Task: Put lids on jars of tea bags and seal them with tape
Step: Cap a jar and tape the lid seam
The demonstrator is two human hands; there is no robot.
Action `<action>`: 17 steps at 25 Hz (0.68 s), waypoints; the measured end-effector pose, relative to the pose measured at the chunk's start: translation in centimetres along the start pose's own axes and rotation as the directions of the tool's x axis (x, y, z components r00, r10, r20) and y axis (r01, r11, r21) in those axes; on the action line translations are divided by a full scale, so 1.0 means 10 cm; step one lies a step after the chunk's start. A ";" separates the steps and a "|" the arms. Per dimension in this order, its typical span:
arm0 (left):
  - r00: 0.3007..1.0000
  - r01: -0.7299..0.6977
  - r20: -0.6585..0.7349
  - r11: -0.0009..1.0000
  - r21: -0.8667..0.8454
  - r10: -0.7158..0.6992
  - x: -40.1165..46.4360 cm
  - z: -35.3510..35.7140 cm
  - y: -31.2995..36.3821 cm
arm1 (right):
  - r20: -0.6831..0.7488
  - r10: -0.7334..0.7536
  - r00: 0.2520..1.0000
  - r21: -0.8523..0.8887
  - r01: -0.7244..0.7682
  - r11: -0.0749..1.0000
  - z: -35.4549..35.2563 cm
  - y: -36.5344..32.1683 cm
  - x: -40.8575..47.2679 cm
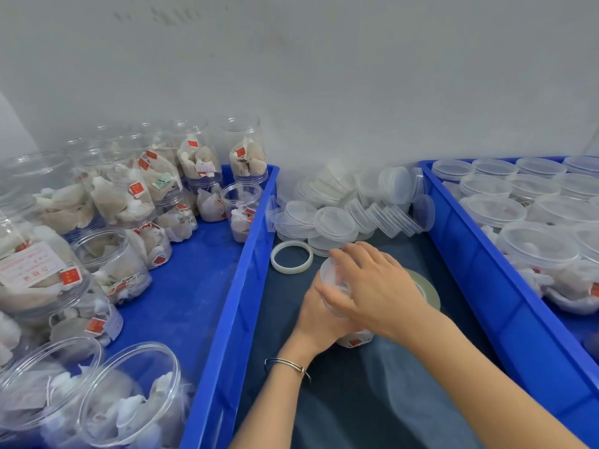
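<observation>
Between the hands, a clear jar (353,338) of tea bags, lid (334,280) on.

Left hand (319,319) grips a jar (355,340) while right hand (372,286) holds its lid (334,283) on top

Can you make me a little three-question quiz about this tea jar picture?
1. True or false: the left hand holds the clear plastic jar of tea bags from the side.
2. What is the right hand pressing onto that jar?
A. a clear round plastic lid
B. a spoon
C. a red cloth
3. Fill in: the loose pile of clear lids lies between two ____ plastic crates.

Key:
1. True
2. A
3. blue
</observation>
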State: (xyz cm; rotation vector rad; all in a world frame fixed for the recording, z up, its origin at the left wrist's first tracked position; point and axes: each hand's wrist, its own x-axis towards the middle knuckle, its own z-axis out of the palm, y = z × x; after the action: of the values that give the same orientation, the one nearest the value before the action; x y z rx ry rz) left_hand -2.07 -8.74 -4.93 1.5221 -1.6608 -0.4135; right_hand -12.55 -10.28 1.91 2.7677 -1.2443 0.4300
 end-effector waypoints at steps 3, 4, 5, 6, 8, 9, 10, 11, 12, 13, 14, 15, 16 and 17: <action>0.998 0.046 0.049 0.995 0.093 -0.051 0.02 -0.07 -0.01 | -0.011 -0.079 0.997 0.107 0.080 0.991 -0.01 0.07 -0.03; 0.994 0.088 0.061 0.995 0.051 -0.091 0.02 -0.10 -0.02 | -0.002 -0.130 0.992 0.139 0.129 0.982 -0.01 0.11 -0.03; 0.993 0.092 0.068 0.996 0.017 -0.093 0.03 -0.10 -0.03 | 0.019 -0.175 0.984 0.185 0.168 0.968 -0.02 0.16 -0.04; 0.994 0.080 0.072 0.997 0.011 -0.080 0.04 -0.10 -0.02 | 0.041 -0.212 0.976 0.242 0.196 0.950 -0.03 0.21 -0.03; 0.994 0.068 0.084 0.998 0.006 -0.068 0.02 -0.10 0.00 | 0.055 -0.220 0.974 0.264 0.198 0.944 -0.05 0.23 -0.03; 0.997 0.050 0.065 0.999 0.012 -0.051 0.02 -0.10 0.00 | 0.032 -0.173 0.984 0.194 0.163 0.967 -0.03 0.19 -0.04; 0.998 0.033 0.044 0.999 0.005 -0.033 0.01 -0.08 0.00 | -0.017 -0.100 0.995 0.097 0.102 0.990 -0.01 0.13 -0.06; 0.999 0.008 0.036 1.000 -0.020 -0.007 0.00 -0.08 0.00 | -0.058 -0.033 0.998 0.020 0.035 0.999 0.00 0.04 -0.09; 0.999 -0.009 0.044 0.999 -0.040 0.010 -0.01 -0.08 0.00 | -0.088 0.018 0.996 -0.049 -0.022 0.999 0.01 -0.03 -0.11; 0.998 -0.023 0.053 0.998 -0.050 0.026 -0.02 -0.08 0.00 | -0.078 0.058 0.995 -0.091 -0.065 0.994 0.02 -0.07 -0.11; 0.998 -0.021 0.062 0.998 -0.057 0.024 -0.03 -0.09 0.01 | -0.042 0.085 0.996 -0.101 -0.088 0.991 0.03 -0.08 -0.12; 0.997 -0.013 0.069 0.996 -0.088 0.020 -0.04 -0.10 0.01 | 0.026 0.105 0.994 -0.074 -0.102 0.992 0.05 -0.09 -0.12; 0.997 -0.001 0.073 0.994 -0.111 0.009 -0.05 -0.10 -0.01 | 0.059 0.108 0.992 -0.053 -0.105 0.993 0.07 -0.07 -0.12; 0.997 -0.001 0.080 0.993 -0.116 0.010 -0.05 -0.11 -0.03 | 0.064 0.083 0.994 -0.040 -0.081 0.996 0.08 -0.05 -0.12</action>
State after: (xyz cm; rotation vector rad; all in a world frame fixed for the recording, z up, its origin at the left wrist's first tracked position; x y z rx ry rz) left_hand -1.12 -8.05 -4.61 1.4318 -1.6724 -0.5654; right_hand -12.81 -9.21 0.83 2.7278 -1.3699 0.3203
